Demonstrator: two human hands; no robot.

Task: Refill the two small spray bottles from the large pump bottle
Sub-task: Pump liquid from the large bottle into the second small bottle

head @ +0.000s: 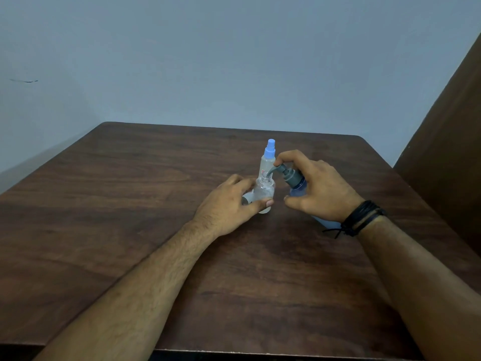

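Your left hand [231,201] curls round the open spray bottle [264,194] to steady it while your right hand [317,188] grips the tilted pump bottle [296,187], spout over its mouth.

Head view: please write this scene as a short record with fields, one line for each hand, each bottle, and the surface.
left hand: left hand grips the open small bottle upright on the table; a grey cap-like piece shows under the fingers
right hand: right hand holds the tilted pump bottle, one finger on the pump head
nozzle: points into the open bottle's neck
second small bottle: capped spray bottle with blue top, upright behind
surface: wooden table
liquid level: cannot tell
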